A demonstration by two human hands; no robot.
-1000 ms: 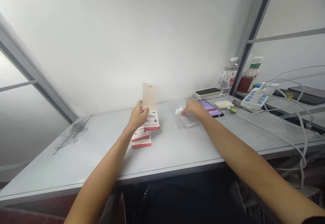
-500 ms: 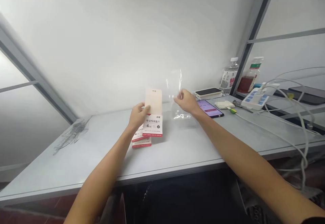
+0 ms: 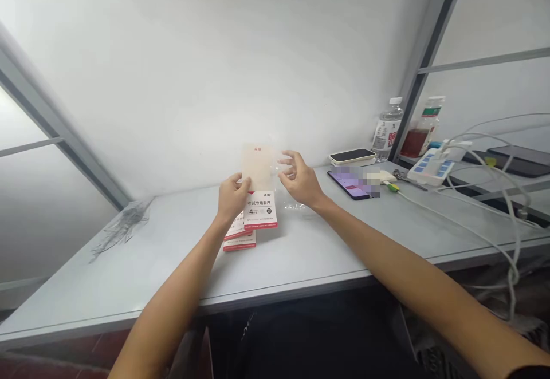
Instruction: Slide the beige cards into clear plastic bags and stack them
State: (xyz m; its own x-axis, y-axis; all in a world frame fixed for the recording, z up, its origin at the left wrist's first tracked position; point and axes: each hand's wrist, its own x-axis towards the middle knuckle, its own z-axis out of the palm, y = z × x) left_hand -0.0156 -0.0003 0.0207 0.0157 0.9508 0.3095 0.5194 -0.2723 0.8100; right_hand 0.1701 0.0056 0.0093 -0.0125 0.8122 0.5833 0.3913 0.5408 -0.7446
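Up off its stack: one ruler-set packet (image 3: 260, 214) held clear

Pinched at its side by the left hand (image 3: 234, 200), the packet stands upright, printed face toward the camera. That grip keeps it off the stack (image 3: 239, 243) lying at 7 o'clock on the counter (image 3: 129, 264). At 3 o'clock the right hand (image 3: 301, 180) is open wide, apparently holding nothing. Just below it, a clear plastic bag (image 3: 294, 206) shows only as a glint, its edges impossible to tell. Farther out, a phone (image 3: 352, 184) lies flat, away from the hands.
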